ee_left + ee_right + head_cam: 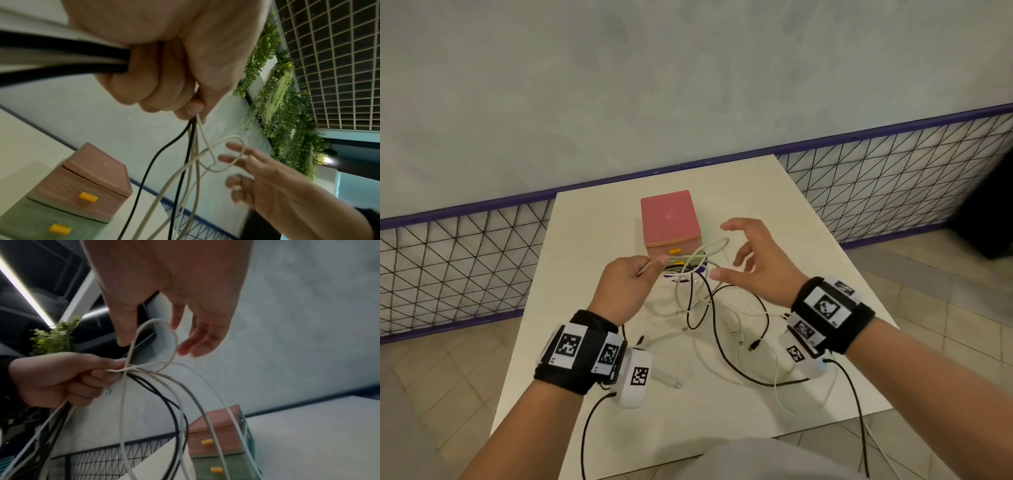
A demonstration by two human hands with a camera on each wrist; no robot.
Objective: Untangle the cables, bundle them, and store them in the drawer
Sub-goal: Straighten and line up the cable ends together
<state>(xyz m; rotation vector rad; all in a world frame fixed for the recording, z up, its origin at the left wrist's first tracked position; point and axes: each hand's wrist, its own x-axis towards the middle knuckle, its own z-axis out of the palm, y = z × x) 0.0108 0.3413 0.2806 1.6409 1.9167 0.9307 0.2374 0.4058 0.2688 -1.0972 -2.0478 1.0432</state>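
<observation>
My left hand (652,266) is raised above the table and grips a bunch of white and black cables (193,146) in its fist, pinching them at thumb and forefinger. A white cable loop (717,244) sticks out to the right of that pinch. My right hand (748,260) hovers at this loop with fingers spread and holds nothing. The white loop (174,340) lies just by the right fingertips. The rest of the tangle (722,342) trails down onto the table. Behind stands the small drawer unit (669,219), pink on top, its drawers pushed in, with yellow handles (88,197).
Loose plug ends (753,345) and a white connector (670,381) lie on the white table (818,253) near me. A purple-framed wire fence (893,178) runs behind the table along the wall. Black leads hang from both wrist cameras.
</observation>
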